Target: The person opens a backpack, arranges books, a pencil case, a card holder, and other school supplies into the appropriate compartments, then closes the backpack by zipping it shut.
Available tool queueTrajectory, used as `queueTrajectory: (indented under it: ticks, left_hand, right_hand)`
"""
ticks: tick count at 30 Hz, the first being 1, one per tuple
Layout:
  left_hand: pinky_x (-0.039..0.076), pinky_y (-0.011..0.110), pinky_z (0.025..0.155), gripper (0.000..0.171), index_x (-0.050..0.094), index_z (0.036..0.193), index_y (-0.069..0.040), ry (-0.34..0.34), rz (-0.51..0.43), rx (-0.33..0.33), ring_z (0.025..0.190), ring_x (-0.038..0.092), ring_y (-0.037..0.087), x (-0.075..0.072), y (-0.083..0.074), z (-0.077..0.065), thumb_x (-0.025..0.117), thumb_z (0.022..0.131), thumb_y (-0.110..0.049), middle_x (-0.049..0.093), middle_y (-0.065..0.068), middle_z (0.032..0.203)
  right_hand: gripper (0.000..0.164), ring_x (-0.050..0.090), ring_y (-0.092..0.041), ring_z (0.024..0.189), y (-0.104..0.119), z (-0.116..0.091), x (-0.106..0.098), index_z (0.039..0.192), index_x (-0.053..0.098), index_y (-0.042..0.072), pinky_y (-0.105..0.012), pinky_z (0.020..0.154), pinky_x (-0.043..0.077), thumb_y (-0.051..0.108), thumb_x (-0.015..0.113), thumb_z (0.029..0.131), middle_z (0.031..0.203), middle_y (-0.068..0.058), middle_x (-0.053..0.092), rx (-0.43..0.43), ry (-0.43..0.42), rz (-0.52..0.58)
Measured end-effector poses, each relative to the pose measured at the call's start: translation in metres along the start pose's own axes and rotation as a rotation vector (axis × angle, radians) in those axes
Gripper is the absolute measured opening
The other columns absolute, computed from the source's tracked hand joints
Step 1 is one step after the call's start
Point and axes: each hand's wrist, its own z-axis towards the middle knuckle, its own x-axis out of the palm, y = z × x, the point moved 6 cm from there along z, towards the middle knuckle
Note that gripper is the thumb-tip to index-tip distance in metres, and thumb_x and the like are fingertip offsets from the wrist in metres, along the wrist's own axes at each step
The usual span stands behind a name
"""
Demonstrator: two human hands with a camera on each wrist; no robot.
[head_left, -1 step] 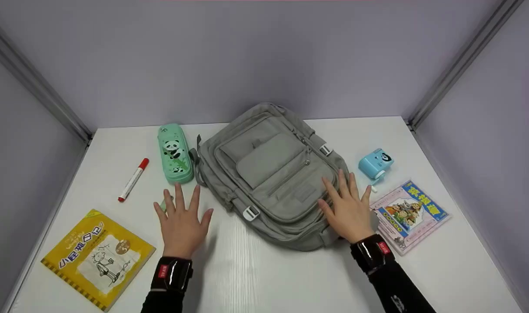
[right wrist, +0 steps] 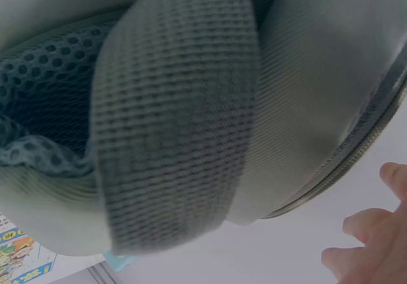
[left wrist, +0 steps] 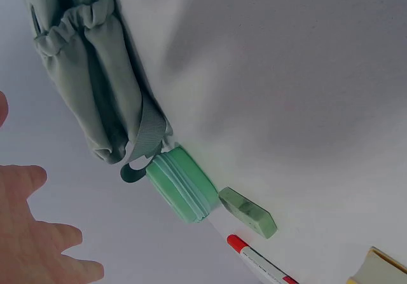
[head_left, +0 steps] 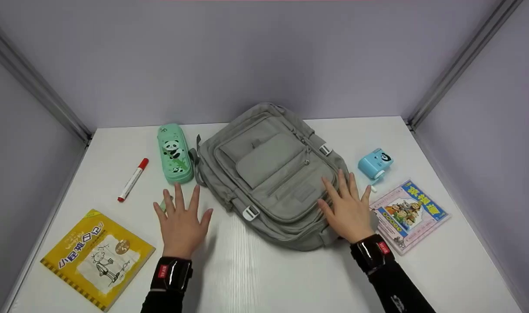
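A grey backpack (head_left: pixel 273 163) lies on its back, tilted, at the middle of the white table. Over its lower right edge spreads my right hand (head_left: pixel 347 213), fingers straight; whether it touches the fabric I cannot tell. My left hand (head_left: pixel 182 230) hovers above the table left of the bag, its fingers apart and holding nothing. Partly hidden by those fingers is a small green block (left wrist: pixel 248 213), like an eraser. Beyond it lies a green panda pencil case (head_left: pixel 175 154) beside a backpack strap. In the right wrist view a wide webbing strap (right wrist: pixel 178 119) fills the middle.
On the left are a red-capped marker (head_left: pixel 133 180) and a yellow book (head_left: pixel 100 261). To the right stand a light blue pencil sharpener (head_left: pixel 375 165) and a pink-bordered book (head_left: pixel 410 215). Grey walls (head_left: pixel 247 61) enclose the table at the back and sides.
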Motion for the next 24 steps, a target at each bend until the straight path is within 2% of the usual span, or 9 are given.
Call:
queueTrajectory:
  ticks: [10, 14, 15, 17, 18, 20, 22, 24]
  left_hand:
    - [0.01, 0.075, 0.115, 0.068, 0.038, 0.153, -0.014, 0.015, 0.005, 0.001, 0.148, 0.015, 0.056, 0.0, -0.005, -0.002, 0.056, 0.096, -0.047, 0.018, 0.03, 0.162]
    - [0.011, 0.075, 0.115, 0.067, 0.041, 0.152, -0.013, -0.006, -0.023, 0.029, 0.148, 0.018, 0.056, -0.002, -0.017, -0.004, 0.058, 0.095, -0.046, 0.02, 0.03, 0.162]
    - [0.014, 0.074, 0.115, 0.067, 0.042, 0.151, -0.013, -0.013, -0.036, 0.041, 0.147, 0.022, 0.055, -0.002, -0.024, -0.006, 0.059, 0.095, -0.046, 0.022, 0.03, 0.161]
    - [0.03, 0.068, 0.111, 0.067, 0.045, 0.149, -0.013, -0.031, -0.064, 0.074, 0.138, 0.038, 0.053, -0.001, -0.04, -0.01, 0.063, 0.093, -0.044, 0.031, 0.031, 0.157]
    - [0.038, 0.064, 0.105, 0.066, 0.046, 0.148, -0.012, -0.036, -0.082, 0.094, 0.131, 0.046, 0.05, 0.0, -0.05, -0.013, 0.064, 0.093, -0.043, 0.038, 0.032, 0.151]
    - [0.051, 0.051, 0.086, 0.063, 0.051, 0.144, -0.012, -0.049, -0.125, 0.15, 0.107, 0.058, 0.042, 0.002, -0.073, -0.022, 0.069, 0.09, -0.04, 0.051, 0.029, 0.133]
    - [0.05, 0.04, 0.066, 0.059, 0.055, 0.139, -0.014, -0.031, -0.164, 0.214, 0.087, 0.058, 0.029, 0.006, -0.097, -0.032, 0.072, 0.088, -0.036, 0.057, 0.021, 0.112]
    - [0.045, 0.032, 0.058, 0.054, 0.058, 0.137, -0.017, 0.026, -0.2, 0.279, 0.078, 0.055, 0.021, 0.013, -0.119, -0.043, 0.074, 0.087, -0.034, 0.056, 0.012, 0.099]
  right_hand:
    - [0.063, 0.013, -0.044, 0.154, -0.002, 0.0, -0.001, 0.155, 0.036, 0.023, -0.075, 0.116, 0.001, 0.048, 0.051, 0.099, 0.166, -0.017, 0.018, 0.001, 0.0, -0.011]
    - [0.062, 0.013, -0.046, 0.153, -0.003, 0.0, -0.002, 0.154, 0.038, 0.021, -0.075, 0.116, 0.003, 0.045, 0.053, 0.099, 0.165, -0.019, 0.019, 0.0, -0.017, 0.012]
    - [0.061, 0.013, -0.046, 0.153, -0.004, 0.0, -0.002, 0.153, 0.039, 0.02, -0.076, 0.115, 0.004, 0.044, 0.054, 0.099, 0.165, -0.021, 0.019, 0.002, -0.021, 0.023]
    - [0.059, 0.013, -0.047, 0.152, -0.007, 0.001, 0.0, 0.152, 0.041, 0.017, -0.076, 0.115, 0.005, 0.041, 0.054, 0.1, 0.164, -0.023, 0.019, 0.012, -0.022, 0.043]
    - [0.057, 0.013, -0.048, 0.152, -0.009, 0.001, 0.0, 0.151, 0.043, 0.015, -0.076, 0.115, 0.004, 0.039, 0.054, 0.1, 0.164, -0.024, 0.019, 0.019, -0.02, 0.056]
    - [0.054, 0.014, -0.049, 0.152, -0.012, 0.001, 0.003, 0.147, 0.047, 0.011, -0.077, 0.114, 0.005, 0.037, 0.054, 0.101, 0.164, -0.026, 0.019, 0.035, -0.012, 0.077]
    - [0.051, 0.015, -0.049, 0.151, -0.016, 0.001, 0.006, 0.143, 0.052, 0.007, -0.078, 0.114, 0.007, 0.036, 0.054, 0.101, 0.163, -0.026, 0.019, 0.055, 0.014, 0.082]
    - [0.049, 0.018, -0.05, 0.15, -0.018, 0.0, 0.008, 0.137, 0.057, 0.003, -0.078, 0.113, 0.01, 0.035, 0.054, 0.101, 0.162, -0.027, 0.022, 0.071, 0.042, 0.084]
